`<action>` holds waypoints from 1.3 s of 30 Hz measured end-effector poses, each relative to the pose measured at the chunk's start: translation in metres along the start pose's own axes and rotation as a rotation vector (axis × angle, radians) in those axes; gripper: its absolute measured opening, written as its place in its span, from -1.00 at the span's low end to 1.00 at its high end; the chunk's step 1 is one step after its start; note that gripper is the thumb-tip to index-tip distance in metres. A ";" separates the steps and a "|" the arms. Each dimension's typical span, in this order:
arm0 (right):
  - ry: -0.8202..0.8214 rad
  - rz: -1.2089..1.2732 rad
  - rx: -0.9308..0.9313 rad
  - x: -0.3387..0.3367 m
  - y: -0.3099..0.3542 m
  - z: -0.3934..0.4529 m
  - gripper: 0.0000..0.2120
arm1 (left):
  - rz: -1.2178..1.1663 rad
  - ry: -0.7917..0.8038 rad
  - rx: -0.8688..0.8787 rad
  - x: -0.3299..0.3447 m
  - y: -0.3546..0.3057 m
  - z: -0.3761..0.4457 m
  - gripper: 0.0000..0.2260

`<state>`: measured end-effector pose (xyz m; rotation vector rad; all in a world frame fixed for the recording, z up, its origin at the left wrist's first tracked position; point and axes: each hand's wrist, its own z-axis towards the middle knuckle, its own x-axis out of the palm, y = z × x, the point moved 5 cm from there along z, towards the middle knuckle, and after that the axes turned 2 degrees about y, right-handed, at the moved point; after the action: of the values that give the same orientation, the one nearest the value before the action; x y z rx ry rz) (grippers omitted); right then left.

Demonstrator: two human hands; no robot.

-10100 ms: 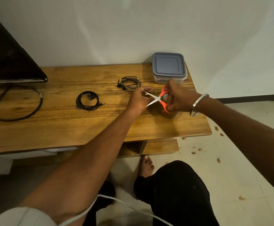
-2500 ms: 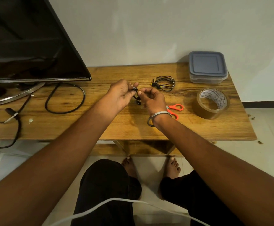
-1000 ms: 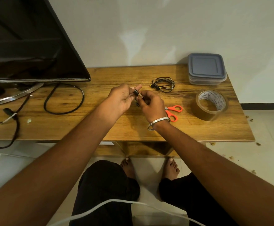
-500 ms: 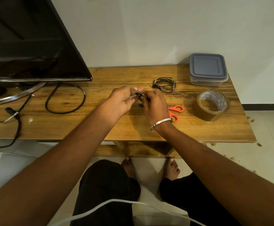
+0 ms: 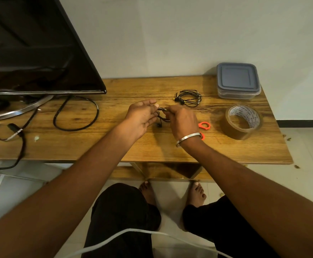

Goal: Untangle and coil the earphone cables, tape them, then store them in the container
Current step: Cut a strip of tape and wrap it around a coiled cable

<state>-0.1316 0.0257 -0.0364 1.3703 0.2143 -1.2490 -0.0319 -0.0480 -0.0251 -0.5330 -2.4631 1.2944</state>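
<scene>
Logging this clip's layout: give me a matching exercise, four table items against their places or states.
Things:
1. container
2. tape roll
3. scissors
4. loose earphone coil

Places or states:
A. partly hidden behind the right wrist
B. back right corner, lid on
C. lying on the table just beyond both hands
D. near the table's right edge, in front of the container

Pairs: 1-B, 2-D, 3-A, 4-C
</scene>
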 end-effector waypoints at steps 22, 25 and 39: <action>0.171 0.566 0.371 0.009 -0.011 0.004 -0.86 | 0.430 0.304 0.177 -0.020 -0.018 -0.008 -0.78; 0.190 0.542 0.363 0.013 -0.013 0.004 -0.86 | 0.413 0.290 0.165 -0.020 -0.017 -0.008 -0.75; 0.362 0.768 0.409 0.028 0.000 -0.008 -0.62 | 0.662 -0.037 0.312 -0.020 -0.011 0.007 -0.91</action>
<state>-0.1161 0.0174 -0.0597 1.7894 -0.3208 -0.4040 -0.0195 -0.0677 -0.0221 -1.3104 -2.1097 1.8904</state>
